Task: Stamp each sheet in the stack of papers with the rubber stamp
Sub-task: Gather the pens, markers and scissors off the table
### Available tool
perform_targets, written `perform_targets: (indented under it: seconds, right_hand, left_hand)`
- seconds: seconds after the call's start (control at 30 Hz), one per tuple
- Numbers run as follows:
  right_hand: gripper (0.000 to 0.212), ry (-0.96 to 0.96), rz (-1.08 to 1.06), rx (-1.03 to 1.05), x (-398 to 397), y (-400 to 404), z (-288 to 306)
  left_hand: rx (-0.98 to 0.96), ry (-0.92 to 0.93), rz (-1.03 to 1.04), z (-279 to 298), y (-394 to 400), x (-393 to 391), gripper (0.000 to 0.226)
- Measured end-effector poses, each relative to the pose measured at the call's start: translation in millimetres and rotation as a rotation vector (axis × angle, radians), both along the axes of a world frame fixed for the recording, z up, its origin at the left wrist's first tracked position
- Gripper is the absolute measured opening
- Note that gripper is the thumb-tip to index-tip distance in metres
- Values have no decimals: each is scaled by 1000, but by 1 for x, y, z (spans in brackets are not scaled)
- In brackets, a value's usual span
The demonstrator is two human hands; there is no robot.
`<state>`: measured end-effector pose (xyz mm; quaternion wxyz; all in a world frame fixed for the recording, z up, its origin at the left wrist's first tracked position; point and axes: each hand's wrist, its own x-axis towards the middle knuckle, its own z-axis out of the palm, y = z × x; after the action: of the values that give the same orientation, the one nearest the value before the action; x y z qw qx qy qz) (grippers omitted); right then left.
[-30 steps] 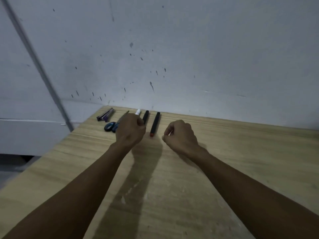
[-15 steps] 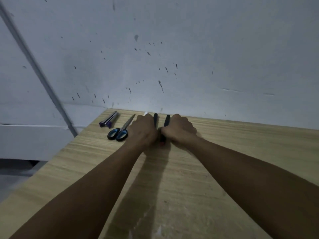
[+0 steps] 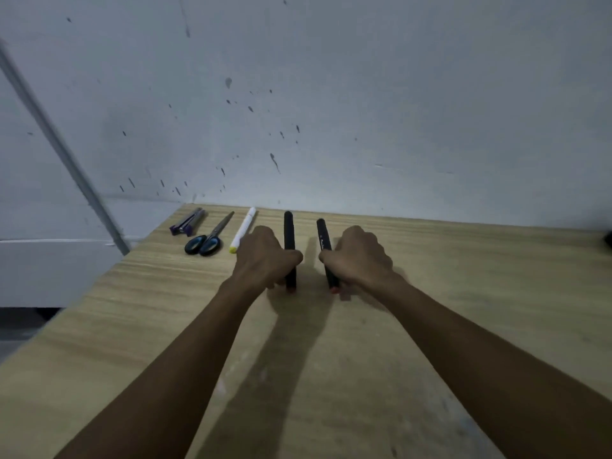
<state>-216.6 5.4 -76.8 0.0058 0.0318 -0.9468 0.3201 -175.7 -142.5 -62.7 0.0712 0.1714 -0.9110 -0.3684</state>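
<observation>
stapler point(image 3: 187, 222): purple, 11 o'clock on the wooden table point(image 3: 463, 293), untouched.
scissors point(image 3: 208, 239): blue handles, just right of stapler, same spot as before.
white marker point(image 3: 242, 230): yellow tip, now fully uncovered; earlier the left hand hid most of it.
left hand point(image 3: 265, 260): fingers curled round left black marker point(image 3: 289, 240), near 12 o'clock.
right hand point(image 3: 359, 260): fingers curled round right black marker point(image 3: 324, 240).
change: hands were touching over both markers half a second ago, now apart, one marker each, markers separated.
task items: no rubber stamp or paper stack in view, location cannot tell.
meaning: probably clearing or arranging pens, stamping not started.
</observation>
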Motion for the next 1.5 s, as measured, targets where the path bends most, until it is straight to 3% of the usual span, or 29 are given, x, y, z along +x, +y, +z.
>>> perform_targets:
  seconds: [0.37,0.67,0.9,1.17,1.5]
  right_hand:
    - [22,81,-145,-7,133,161,8]
    - [25,128,-331,77,210,263,-10]
    - [22,118,-374,134,234,285,-19]
    - [33,103,-391,168,236,291,-27]
    - [38,102,-391,62,232,297,-32]
  left_hand:
    - [284,-62,-273,12,137,107,20]
    - [278,-175,-424,-4,247,151,20]
    - [180,-198,-463,-13,288,163,19]
    - [122,-199,-452,-13,301,166,26]
    - [87,-227,-435,-12,302,168,40]
